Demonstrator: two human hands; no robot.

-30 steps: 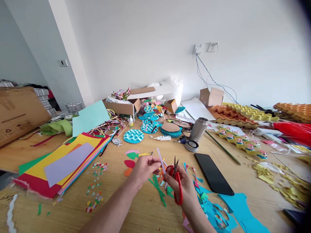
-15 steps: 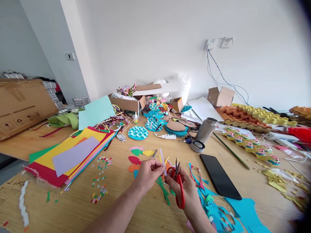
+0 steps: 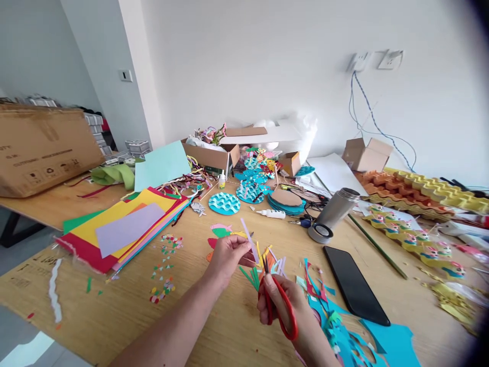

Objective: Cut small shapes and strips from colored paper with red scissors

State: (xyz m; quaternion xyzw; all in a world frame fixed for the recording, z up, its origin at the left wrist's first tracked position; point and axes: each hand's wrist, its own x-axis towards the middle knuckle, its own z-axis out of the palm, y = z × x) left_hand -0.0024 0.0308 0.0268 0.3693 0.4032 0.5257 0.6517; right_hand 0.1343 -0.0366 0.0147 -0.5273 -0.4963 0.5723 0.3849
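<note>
Between thumb and fingers, my left hand (image 3: 231, 253) pinches a thin lilac paper strip (image 3: 249, 238) that slants up to the left. My right hand (image 3: 284, 300) grips red-handled scissors (image 3: 287, 322), their blades pointing away from me and just right of the strip's lower end, apart from it. Beyond the hands lie loose strips in yellow, orange and lilac, and green strips (image 3: 250, 276) rest beneath. Paper fish, among them a pink one (image 3: 221, 227), lie past my left hand and are partly hidden by it.
Coloured paper sheets (image 3: 130, 229) are stacked at left, beside small confetti pieces (image 3: 162, 290). At right are a phone (image 3: 356, 285), a steel flask (image 3: 338, 210) and blue paper scraps (image 3: 393, 341). A glue bottle (image 3: 273, 213) and blue wavy discs (image 3: 224, 203) stand farther back.
My right hand has drawn the scissors down and away from the strip, and its grip has turned. My left hand has lifted slightly, still pinching the strip. The view has shifted left.
</note>
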